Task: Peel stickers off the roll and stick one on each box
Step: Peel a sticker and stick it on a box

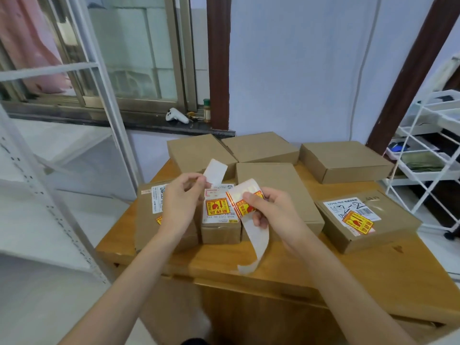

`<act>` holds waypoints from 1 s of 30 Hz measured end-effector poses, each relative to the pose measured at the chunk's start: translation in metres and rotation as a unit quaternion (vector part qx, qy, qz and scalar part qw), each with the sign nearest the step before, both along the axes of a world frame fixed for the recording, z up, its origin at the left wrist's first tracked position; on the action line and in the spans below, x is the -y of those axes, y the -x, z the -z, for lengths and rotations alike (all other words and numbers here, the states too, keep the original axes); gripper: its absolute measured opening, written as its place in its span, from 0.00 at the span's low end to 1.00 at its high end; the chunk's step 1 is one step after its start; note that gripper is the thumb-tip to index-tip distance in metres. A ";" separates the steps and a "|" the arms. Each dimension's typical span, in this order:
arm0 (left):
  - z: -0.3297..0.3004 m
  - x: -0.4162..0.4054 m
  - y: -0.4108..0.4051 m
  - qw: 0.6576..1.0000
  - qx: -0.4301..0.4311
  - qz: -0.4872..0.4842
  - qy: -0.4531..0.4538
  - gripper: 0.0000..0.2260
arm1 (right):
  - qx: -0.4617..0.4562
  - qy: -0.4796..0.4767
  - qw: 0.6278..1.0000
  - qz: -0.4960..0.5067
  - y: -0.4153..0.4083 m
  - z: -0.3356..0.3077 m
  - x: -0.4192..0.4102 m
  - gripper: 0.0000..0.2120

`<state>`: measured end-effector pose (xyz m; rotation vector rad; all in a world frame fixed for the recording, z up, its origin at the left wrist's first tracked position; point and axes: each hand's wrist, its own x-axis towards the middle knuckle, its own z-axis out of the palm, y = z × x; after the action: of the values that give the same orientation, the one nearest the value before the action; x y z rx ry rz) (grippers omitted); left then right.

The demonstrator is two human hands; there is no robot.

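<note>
Brown boxes sit on the wooden table (373, 275); one box (368, 220) says "2-2". Left hand (178, 202) pinches a white sticker (216, 172). Right hand (271, 210) grips the sticker strip (246, 202).

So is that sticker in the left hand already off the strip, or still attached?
Off. The sticker stands clear in the left hand; the strip stays in the right hand.

Cardboard boxes (346, 161) lie across the wooden table (311, 267).
</note>
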<state>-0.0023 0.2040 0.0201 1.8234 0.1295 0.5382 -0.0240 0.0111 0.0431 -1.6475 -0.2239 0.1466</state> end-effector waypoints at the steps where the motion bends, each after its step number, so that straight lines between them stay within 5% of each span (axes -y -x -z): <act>1: -0.002 -0.001 -0.007 1.000 -0.001 -0.003 -0.008 0.05 | 0.000 -0.001 1.000 0.001 -0.005 0.000 -0.003 0.08; 14: -0.002 -0.030 -0.118 0.981 -0.035 -0.093 -0.164 0.10 | -0.022 -0.005 1.000 -0.012 -0.049 0.005 -0.016 0.09; 21: 0.006 -0.043 -0.141 0.903 -0.068 -0.094 -0.414 0.09 | -0.036 -0.006 0.999 -0.014 -0.052 0.011 -0.014 0.10; 30: 0.005 -0.032 -0.134 0.833 -0.124 -0.016 -0.538 0.10 | -0.039 -0.017 0.999 -0.008 -0.054 0.014 -0.015 0.10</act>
<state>0.1322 0.2361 0.0147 3.0087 0.0190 0.4092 0.0299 0.0256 0.0291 -1.6035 -0.1799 0.2182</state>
